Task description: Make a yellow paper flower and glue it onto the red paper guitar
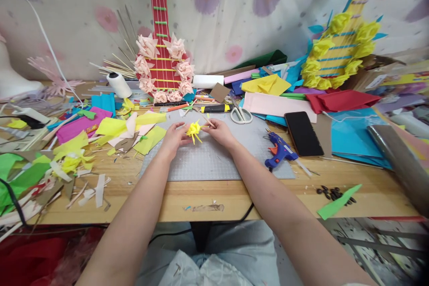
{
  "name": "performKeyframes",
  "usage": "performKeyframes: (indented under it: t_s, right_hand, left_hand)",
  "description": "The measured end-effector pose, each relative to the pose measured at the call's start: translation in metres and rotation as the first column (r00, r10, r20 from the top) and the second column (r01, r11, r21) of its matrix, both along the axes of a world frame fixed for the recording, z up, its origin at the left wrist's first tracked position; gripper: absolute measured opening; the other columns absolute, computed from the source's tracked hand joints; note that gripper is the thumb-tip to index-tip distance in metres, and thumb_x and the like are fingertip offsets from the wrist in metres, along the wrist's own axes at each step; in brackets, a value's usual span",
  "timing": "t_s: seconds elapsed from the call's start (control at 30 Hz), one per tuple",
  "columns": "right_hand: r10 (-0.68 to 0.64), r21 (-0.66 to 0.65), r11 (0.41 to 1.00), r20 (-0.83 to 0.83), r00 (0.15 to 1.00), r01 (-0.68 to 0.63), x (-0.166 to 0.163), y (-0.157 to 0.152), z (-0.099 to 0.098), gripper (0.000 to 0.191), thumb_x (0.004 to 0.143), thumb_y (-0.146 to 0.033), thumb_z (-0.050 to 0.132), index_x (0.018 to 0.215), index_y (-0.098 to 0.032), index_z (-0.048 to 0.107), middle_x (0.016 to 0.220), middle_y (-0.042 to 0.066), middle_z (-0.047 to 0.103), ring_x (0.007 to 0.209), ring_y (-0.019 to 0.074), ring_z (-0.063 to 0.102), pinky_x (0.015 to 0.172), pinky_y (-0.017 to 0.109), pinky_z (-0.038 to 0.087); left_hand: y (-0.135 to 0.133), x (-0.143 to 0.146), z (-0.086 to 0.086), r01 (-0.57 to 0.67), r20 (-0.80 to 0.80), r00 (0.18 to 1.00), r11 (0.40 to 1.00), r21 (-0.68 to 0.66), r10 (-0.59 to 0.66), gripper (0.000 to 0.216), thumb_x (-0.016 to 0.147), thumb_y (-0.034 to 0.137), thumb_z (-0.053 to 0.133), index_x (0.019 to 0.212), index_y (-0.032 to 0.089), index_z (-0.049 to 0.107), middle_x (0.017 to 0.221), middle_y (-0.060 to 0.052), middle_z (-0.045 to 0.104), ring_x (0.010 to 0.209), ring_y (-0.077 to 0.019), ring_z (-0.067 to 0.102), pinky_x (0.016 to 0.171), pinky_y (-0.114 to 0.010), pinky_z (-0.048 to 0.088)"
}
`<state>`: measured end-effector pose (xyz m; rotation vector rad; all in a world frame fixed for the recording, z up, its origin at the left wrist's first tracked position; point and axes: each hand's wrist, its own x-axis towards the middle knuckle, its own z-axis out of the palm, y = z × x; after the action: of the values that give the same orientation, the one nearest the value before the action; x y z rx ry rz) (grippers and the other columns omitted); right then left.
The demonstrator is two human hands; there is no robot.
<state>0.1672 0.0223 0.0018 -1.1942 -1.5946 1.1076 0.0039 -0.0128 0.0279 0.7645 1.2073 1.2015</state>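
One yellow paper flower (194, 130) is held above the grey cutting mat (204, 165): the left hand (174, 139) cups its near side with curled fingers, seemingly to steady it, while the right hand (219, 133) pinches a slim pale stick (211, 123) beside it, presumably for fine control. The blue glue gun (281, 150) and pale-handled scissors (241, 116) lie toward the mat's right and back edges, probably for easy reach.

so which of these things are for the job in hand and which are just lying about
In the job:
yellow paper flower, between left hand and right hand
what looks like a thin stick, in the right hand
cutting mat beneath
likely the glue gun

Apparently lying about:
phone
thread spool
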Motion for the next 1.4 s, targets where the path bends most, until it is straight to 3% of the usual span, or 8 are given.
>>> performKeyframes:
  t_s: [0.13, 0.23, 0.53, 0.9, 1.03, 1.2, 1.3, 1.4]
  right_hand:
    - [-0.198, -0.021, 0.980, -0.076, 0.977, 0.196, 0.005, 0.006, -0.002, 0.029, 0.059, -0.043, 0.063, 0.067, -0.017, 0.050, 0.053, -0.006, 0.039, 0.050, 0.0070, 0.033, 0.051, 0.023, 0.027]
    - [-0.225, -0.022, 0.974, -0.097, 0.970, 0.224, 0.007, 0.008, -0.002, 0.033, 0.057, -0.047, 0.063, 0.066, -0.018, 0.050, 0.054, -0.005, 0.040, 0.051, 0.0074, 0.034, 0.051, 0.023, 0.028]
    - [-0.155, -0.043, 0.987, -0.089, 0.984, 0.152, 0.005, 0.003, 0.002, 0.035, 0.057, -0.048, 0.061, 0.066, -0.018, 0.047, 0.052, -0.007, 0.035, 0.048, 0.0065, 0.029, 0.049, 0.023, 0.024]
    - [0.049, -0.085, 0.994, -0.151, 0.987, -0.062, 0.007, -0.006, 0.010, 0.032, 0.061, -0.045, 0.064, 0.070, -0.018, 0.049, 0.054, -0.007, 0.038, 0.047, 0.0053, 0.030, 0.048, 0.022, 0.023]
    - [0.048, -0.113, 0.991, -0.216, 0.975, -0.074, 0.007, -0.005, 0.011, 0.028, 0.062, -0.039, 0.063, 0.070, -0.019, 0.046, 0.055, -0.007, 0.039, 0.045, 0.0044, 0.028, 0.044, 0.021, 0.020]
    - [0.001, -0.243, 0.965, -0.359, 0.933, -0.094, 0.008, -0.001, 0.012, 0.018, 0.065, -0.028, 0.056, 0.070, -0.020, 0.040, 0.053, -0.007, 0.046, 0.037, 0.0028, 0.020, 0.039, 0.021, 0.010]
    - [-0.034, -0.286, 0.954, -0.402, 0.915, -0.090, 0.008, 0.000, 0.013, 0.015, 0.064, -0.023, 0.052, 0.068, -0.020, 0.038, 0.053, -0.005, 0.051, 0.034, 0.0024, 0.018, 0.039, 0.022, 0.007]
    - [-0.055, -0.295, 0.953, -0.409, 0.911, -0.075, 0.008, 0.000, 0.015, 0.013, 0.063, -0.021, 0.051, 0.065, -0.020, 0.038, 0.052, -0.005, 0.053, 0.033, 0.0022, 0.018, 0.038, 0.022, 0.006]
  left_hand:
    - [0.001, 0.001, -0.003, 0.063, 0.206, 0.977, 0.998, -0.024, -0.057, 0.028, 0.072, 0.034, 0.062, 0.087, 0.013, 0.053, 0.083, -0.013, 0.066, 0.072, -0.0193, 0.065, 0.065, -0.031, 0.052]
    - [0.001, 0.002, -0.005, 0.059, 0.226, 0.973, 0.998, -0.030, -0.050, 0.022, 0.074, 0.029, 0.060, 0.087, 0.012, 0.053, 0.084, -0.014, 0.066, 0.075, -0.0189, 0.065, 0.068, -0.030, 0.052]
    - [0.001, 0.006, -0.002, -0.075, 0.140, 0.987, 0.997, -0.001, 0.075, 0.008, 0.076, 0.017, 0.056, 0.075, 0.013, 0.049, 0.072, -0.008, 0.064, 0.069, -0.0178, 0.065, 0.068, -0.032, 0.052]
    - [0.001, -0.001, -0.003, -0.049, 0.191, 0.980, 0.999, -0.014, 0.051, 0.008, 0.074, 0.019, 0.057, 0.077, 0.013, 0.053, 0.074, -0.008, 0.064, 0.072, -0.0181, 0.065, 0.065, -0.028, 0.052]
    - [0.001, 0.000, -0.001, -0.041, 0.225, 0.973, 0.999, -0.007, 0.041, 0.010, 0.074, 0.021, 0.056, 0.080, 0.013, 0.052, 0.080, -0.009, 0.064, 0.075, -0.0178, 0.065, 0.065, -0.027, 0.052]
    - [0.000, 0.005, -0.007, -0.087, -0.068, 0.992, 0.964, 0.250, 0.107, 0.025, 0.067, 0.020, 0.061, 0.089, 0.015, 0.051, 0.080, -0.004, 0.063, 0.068, -0.0145, 0.063, 0.059, -0.027, 0.051]
    - [-0.001, 0.005, -0.013, 0.014, -0.379, 0.907, 0.885, 0.464, 0.185, 0.032, 0.065, 0.021, 0.062, 0.096, 0.018, 0.053, 0.085, -0.002, 0.061, 0.064, -0.0095, 0.059, 0.055, -0.021, 0.048]
    - [-0.002, 0.003, -0.018, 0.118, -0.544, 0.803, 0.828, 0.548, 0.245, 0.035, 0.066, 0.020, 0.060, 0.101, 0.021, 0.056, 0.090, -0.002, 0.060, 0.064, -0.0074, 0.055, 0.053, -0.018, 0.046]
